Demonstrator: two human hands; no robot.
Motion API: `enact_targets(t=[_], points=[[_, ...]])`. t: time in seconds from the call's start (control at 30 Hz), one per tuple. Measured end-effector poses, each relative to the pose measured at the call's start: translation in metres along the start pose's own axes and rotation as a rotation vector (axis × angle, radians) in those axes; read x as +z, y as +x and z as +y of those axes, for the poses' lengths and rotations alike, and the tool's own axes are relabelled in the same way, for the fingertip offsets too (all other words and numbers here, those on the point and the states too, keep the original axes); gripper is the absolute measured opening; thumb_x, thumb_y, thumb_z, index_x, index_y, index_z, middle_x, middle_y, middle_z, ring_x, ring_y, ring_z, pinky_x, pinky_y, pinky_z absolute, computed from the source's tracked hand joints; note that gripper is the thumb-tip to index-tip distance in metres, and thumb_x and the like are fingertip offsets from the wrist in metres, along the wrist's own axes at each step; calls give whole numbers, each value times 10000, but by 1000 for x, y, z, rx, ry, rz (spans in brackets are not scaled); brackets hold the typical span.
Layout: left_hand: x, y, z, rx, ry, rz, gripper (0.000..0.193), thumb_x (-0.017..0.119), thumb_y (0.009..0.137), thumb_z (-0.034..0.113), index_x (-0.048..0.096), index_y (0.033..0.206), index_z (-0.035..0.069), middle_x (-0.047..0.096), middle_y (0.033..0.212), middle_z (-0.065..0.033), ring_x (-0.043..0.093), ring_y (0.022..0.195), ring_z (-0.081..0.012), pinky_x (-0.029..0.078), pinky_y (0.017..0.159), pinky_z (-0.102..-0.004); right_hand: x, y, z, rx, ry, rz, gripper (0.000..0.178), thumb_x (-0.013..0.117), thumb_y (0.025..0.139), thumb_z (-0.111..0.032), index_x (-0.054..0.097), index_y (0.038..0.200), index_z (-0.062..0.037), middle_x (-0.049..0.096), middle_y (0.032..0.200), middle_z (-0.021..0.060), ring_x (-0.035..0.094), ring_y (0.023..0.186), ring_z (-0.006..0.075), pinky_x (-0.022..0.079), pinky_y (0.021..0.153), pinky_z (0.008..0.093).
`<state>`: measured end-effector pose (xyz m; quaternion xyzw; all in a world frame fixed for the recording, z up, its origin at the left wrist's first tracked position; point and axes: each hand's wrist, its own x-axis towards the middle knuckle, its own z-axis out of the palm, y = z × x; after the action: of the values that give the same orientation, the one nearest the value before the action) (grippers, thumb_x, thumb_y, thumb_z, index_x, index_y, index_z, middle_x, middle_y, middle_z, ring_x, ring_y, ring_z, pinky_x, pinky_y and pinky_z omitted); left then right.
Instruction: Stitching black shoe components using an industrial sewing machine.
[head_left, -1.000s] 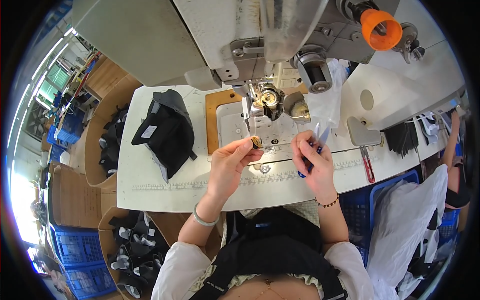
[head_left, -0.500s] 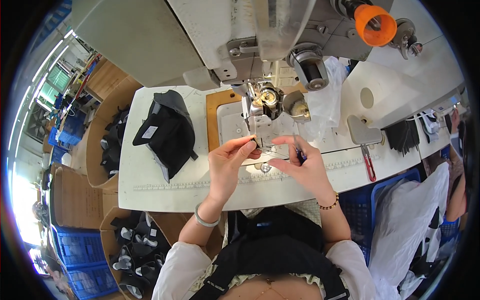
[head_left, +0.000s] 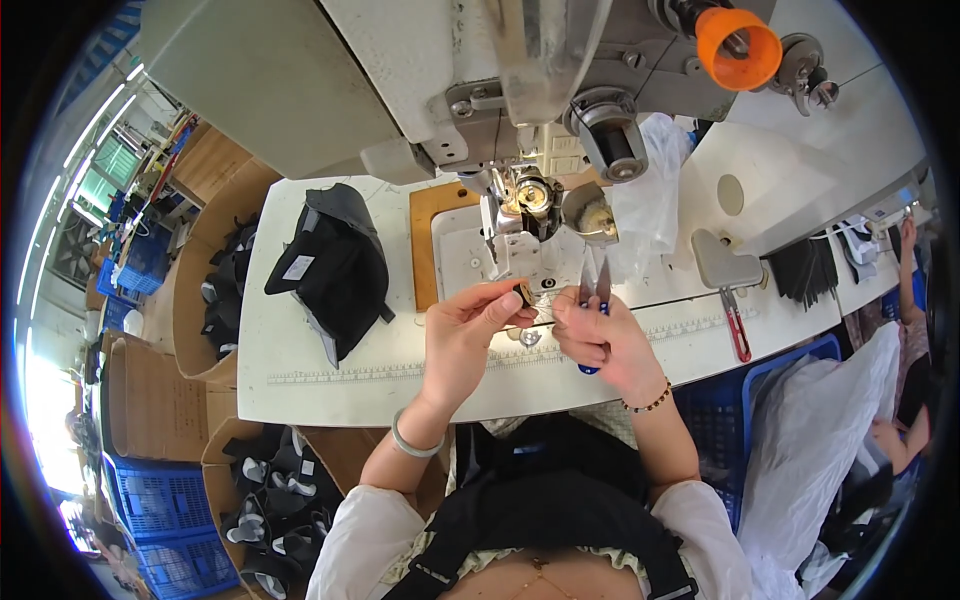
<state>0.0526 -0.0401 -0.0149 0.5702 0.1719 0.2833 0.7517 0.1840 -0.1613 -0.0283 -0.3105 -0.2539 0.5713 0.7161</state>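
In front of the sewing machine (head_left: 535,195), my left hand (head_left: 475,325) pinches a small dark, bobbin-like piece (head_left: 524,293) with a tan face between thumb and fingertips. Its exact kind is too small to make out. My right hand (head_left: 605,340) is closed round blue-handled scissors (head_left: 596,278), their blades pointing away from me and slightly apart. The right fingertips are pressed together near the small piece, a short gap from my left hand. Any thread between the hands is too fine to see clearly. A black fabric bag-like piece (head_left: 340,270) with a white label lies left on the table.
A ruler strip (head_left: 400,370) runs along the white table (head_left: 330,400). Red-handled snips (head_left: 738,330) and black strips (head_left: 803,273) lie right. Cardboard boxes (head_left: 150,395) of black pieces stand left; a blue crate (head_left: 710,430) and white plastic sheet (head_left: 800,440) are right. Another person's arm (head_left: 905,440) shows far right.
My right hand has turned and its open fingers have closed together; the scissor blades now show clearly. The left hand has shifted slightly right with the small piece.
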Motion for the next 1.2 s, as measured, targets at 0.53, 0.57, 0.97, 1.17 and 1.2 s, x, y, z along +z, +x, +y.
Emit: enact_targets(t=[0.53, 0.57, 0.97, 1.17, 1.2], points=[[12, -7, 3, 264, 331, 120, 203, 605, 807, -41, 613, 1009, -60, 585, 925, -86, 623, 788, -142, 499, 705, -224, 9, -1, 8, -189, -184, 41, 107, 585, 858, -111, 514, 903, -45, 526, 820, 34, 343, 474, 25, 253, 430, 182], [13, -6, 4, 227, 290, 103, 201, 605, 809, -37, 612, 1008, -63, 585, 922, -87, 625, 785, -144, 500, 707, -225, 9, -2, 8, -198, -198, 42, 107, 585, 858, -111, 514, 903, -45, 526, 820, 34, 343, 474, 25, 253, 430, 182], [24, -3, 5, 219, 119, 60, 212, 605, 837, 37, 573, 1024, -57, 618, 840, -91, 621, 777, -150, 492, 712, -235, 3, -1, 3, -222, -73, 30, 142, 622, 812, -113, 512, 880, -54, 458, 726, 4, 321, 465, 41, 230, 420, 193], [13, 4, 9, 59, -33, 8, 166, 587, 855, 52, 560, 976, -58, 610, 847, -75, 608, 772, -141, 496, 700, -246, 13, -6, -12, -293, -305, 247, 225, 608, 778, -12, 498, 969, -58, 426, 694, -10, 330, 475, 43, 233, 419, 203], [9, 7, 7, 13, -165, 1, 147, 589, 858, 68, 565, 956, -39, 609, 832, -64, 606, 755, -143, 497, 695, -256, 9, -1, -7, -534, -541, 316, 301, 627, 751, 0, 494, 1014, -59, 454, 758, 6, 338, 484, 40, 230, 412, 204]])
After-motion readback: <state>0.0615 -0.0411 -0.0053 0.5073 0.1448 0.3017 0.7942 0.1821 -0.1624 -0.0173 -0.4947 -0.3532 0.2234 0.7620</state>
